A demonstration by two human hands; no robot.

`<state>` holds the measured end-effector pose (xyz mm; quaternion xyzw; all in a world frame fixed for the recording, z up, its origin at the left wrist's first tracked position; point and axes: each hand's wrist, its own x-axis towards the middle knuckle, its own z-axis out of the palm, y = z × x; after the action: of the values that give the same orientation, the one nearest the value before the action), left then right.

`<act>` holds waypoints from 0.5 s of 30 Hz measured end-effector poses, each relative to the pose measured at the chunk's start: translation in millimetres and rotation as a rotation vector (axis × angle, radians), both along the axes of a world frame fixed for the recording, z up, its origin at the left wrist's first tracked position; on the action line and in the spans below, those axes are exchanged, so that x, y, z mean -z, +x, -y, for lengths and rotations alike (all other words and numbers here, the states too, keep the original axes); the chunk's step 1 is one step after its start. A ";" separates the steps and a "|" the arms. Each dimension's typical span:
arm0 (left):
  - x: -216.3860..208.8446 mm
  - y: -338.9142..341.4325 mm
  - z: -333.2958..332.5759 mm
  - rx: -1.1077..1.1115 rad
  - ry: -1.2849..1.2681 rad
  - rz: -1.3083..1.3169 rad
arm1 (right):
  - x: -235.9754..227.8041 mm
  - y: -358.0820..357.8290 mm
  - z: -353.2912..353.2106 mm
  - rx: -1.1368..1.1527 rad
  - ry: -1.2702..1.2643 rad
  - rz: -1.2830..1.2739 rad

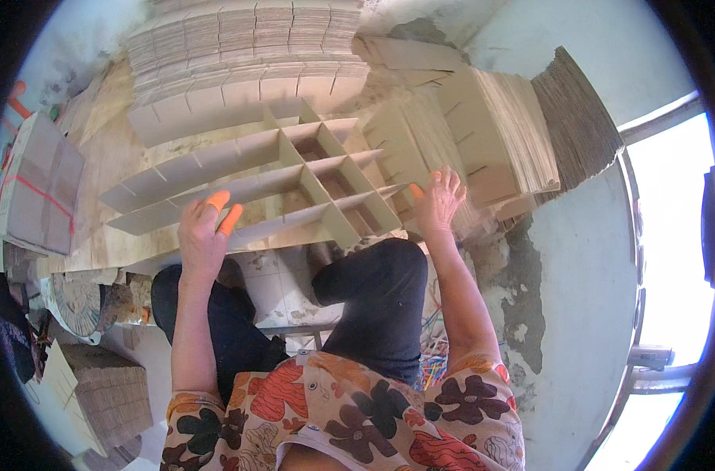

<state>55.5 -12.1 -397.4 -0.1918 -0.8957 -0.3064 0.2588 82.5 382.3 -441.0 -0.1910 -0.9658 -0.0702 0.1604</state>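
Observation:
In front of me a half-joined cardboard divider grid (314, 182) lies on the wooden table. Long slotted strips run left to right, and short cross strips stand between them at the right end, forming several cells. My left hand (202, 239) is over the long strips near their left part, its orange-covered thumb and index finger apart. Beyond the grid's right end is my right hand (440, 206), fingers spread, its orange-covered thumb near a strip's tip. Whether that thumb touches the strip I cannot tell. Neither hand appears to grip anything.
Tall stacks of slotted cardboard strips (255, 39) stand at the back. More cardboard piles (514, 129) lean at the right by the wall. A carton with red string (43, 188) sits at the left edge. Below left are a round fan (74, 302) and bundled cardboard (110, 396).

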 end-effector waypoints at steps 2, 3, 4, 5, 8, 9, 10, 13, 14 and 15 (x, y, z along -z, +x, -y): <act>2.2 2.2 0.2 0.002 0.022 0.029 | -7.1 -0.6 10.7 -0.023 -0.002 0.076; 2.1 2.9 -0.2 0.002 0.029 0.042 | -6.0 -0.6 9.9 0.002 -0.074 0.082; 2.5 3.0 -1.2 0.011 0.034 0.034 | -4.0 -0.8 7.5 0.025 -0.145 0.088; 3.1 2.7 -2.7 0.020 0.038 0.026 | -3.9 -0.5 4.8 0.048 -0.216 0.094; 3.1 3.2 1.2 0.046 0.048 -0.033 | -12.2 3.3 -11.6 -0.048 -0.024 -0.124; 2.7 5.5 3.9 0.050 0.046 -0.053 | -26.5 2.0 -17.5 -0.100 0.003 -0.203; 3.6 7.4 6.3 0.059 0.044 -0.042 | -48.3 1.2 -17.6 -0.154 0.029 -0.280; 3.1 11.8 12.4 0.062 0.038 -0.010 | -128.0 -4.3 16.9 -0.164 -0.149 -0.376; 5.6 13.6 12.6 0.059 0.041 0.003 | -148.7 -9.0 28.2 -0.168 -0.229 -0.407; 7.5 12.9 9.3 0.074 0.052 0.013 | -163.3 -10.1 31.0 -0.165 -0.441 -0.341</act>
<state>68.4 -21.4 -404.9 -0.2159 -0.8816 -0.3400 0.2463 72.4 351.3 -277.7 -0.1513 -0.9291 0.1879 0.2803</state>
